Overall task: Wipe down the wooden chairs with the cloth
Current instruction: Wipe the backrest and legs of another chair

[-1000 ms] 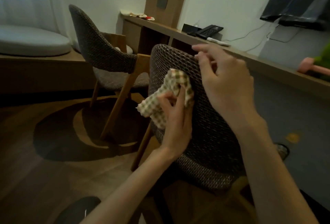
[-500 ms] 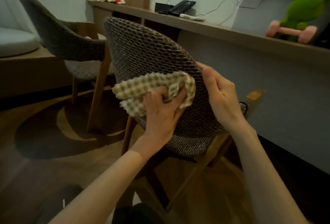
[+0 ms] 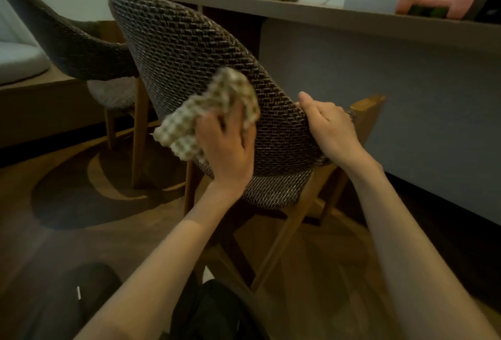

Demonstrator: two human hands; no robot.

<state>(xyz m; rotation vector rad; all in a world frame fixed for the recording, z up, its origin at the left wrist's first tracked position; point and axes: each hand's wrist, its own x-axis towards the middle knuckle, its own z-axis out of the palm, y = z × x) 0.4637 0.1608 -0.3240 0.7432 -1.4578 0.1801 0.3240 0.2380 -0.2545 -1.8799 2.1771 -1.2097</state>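
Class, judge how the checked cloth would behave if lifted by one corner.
Probably floppy: the checked cloth bunches in folds in the left hand. Likely light, as its loose end sticks out unsupported. It may catch on the coarse woven chair back.
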